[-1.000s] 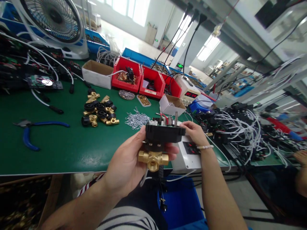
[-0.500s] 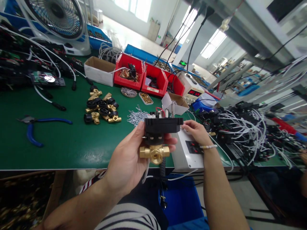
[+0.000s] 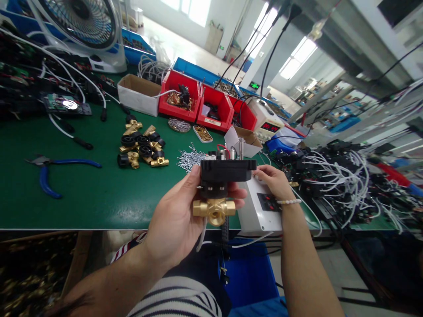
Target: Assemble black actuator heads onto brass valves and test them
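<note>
Green bench (image 3: 99, 209) lies beyond the left hand (image 3: 176, 213), gripping a valve (image 3: 214, 189); right hand (image 3: 275, 180), grip unclear, meets the box (image 3: 251, 209).

Black-topped brass valve (image 3: 214, 190), held upright

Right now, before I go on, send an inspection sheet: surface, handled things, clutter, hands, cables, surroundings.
Surface: green tabletop, crowded towards the back.
Handled things: black-and-brass unit, held up, brass part lowest; white switch box at the table's near edge.
Clutter: blue-handled pliers lying open; piled brass fittings; heaped metal clips.
Hands: left hand grips the unit; right hand at the box, grip unclear.
Cables: white cables tangled at right.
Surroundings: fan behind, at left.
</note>
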`<action>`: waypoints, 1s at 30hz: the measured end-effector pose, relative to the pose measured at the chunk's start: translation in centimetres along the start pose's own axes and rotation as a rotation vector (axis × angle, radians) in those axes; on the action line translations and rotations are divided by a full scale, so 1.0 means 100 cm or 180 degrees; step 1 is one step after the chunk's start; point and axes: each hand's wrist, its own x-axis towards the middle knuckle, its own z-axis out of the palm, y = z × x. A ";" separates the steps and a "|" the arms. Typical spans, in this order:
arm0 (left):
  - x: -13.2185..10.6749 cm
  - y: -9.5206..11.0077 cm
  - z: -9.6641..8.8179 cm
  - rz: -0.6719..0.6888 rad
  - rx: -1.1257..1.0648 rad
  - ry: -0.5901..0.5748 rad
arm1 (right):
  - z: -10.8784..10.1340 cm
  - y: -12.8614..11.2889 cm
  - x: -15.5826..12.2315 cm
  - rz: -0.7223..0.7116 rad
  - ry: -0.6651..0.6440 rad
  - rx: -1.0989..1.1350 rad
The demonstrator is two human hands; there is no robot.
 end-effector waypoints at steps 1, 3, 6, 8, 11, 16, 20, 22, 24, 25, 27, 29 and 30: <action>0.000 0.000 0.000 0.0006 0.0015 0.0015 | 0.000 0.000 0.000 0.0001 -0.0001 -0.0003; 0.000 0.000 0.000 0.0021 0.0040 0.0042 | 0.000 0.000 0.000 -0.0003 0.0001 -0.0006; 0.001 -0.001 0.000 0.0015 0.0055 0.0064 | 0.001 0.000 0.000 -0.0017 -0.0004 -0.0006; 0.001 -0.001 0.000 0.0000 0.0056 0.0079 | 0.001 -0.001 0.000 -0.0027 -0.0012 -0.0010; 0.002 -0.001 0.000 -0.0008 0.0058 0.0058 | 0.001 -0.002 0.000 -0.0034 -0.0019 -0.0020; 0.003 -0.001 0.000 -0.0012 0.0025 0.0023 | 0.000 -0.001 0.000 -0.0035 -0.0022 -0.0030; 0.003 -0.002 0.001 -0.0028 0.0053 0.0011 | 0.001 0.000 0.000 -0.0030 -0.0017 -0.0045; 0.003 -0.002 0.001 -0.0041 0.0051 -0.0002 | 0.001 -0.001 -0.001 -0.0031 -0.0021 -0.0055; 0.004 -0.001 0.000 -0.0061 0.0049 -0.0030 | 0.001 -0.002 -0.001 -0.0040 -0.0029 -0.0071; 0.003 -0.001 0.000 -0.0070 0.0052 -0.0045 | 0.001 -0.002 -0.001 -0.0045 -0.0036 -0.0083; 0.003 0.000 0.000 -0.0089 0.0062 -0.0081 | 0.000 -0.002 -0.001 -0.0053 -0.0050 -0.0117; 0.002 0.002 -0.001 -0.0150 -0.0016 -0.0092 | 0.000 -0.002 0.000 -0.0057 -0.0061 -0.0160; 0.002 0.002 -0.001 -0.0222 -0.0117 -0.0094 | 0.000 -0.002 0.000 -0.0059 -0.0068 -0.0183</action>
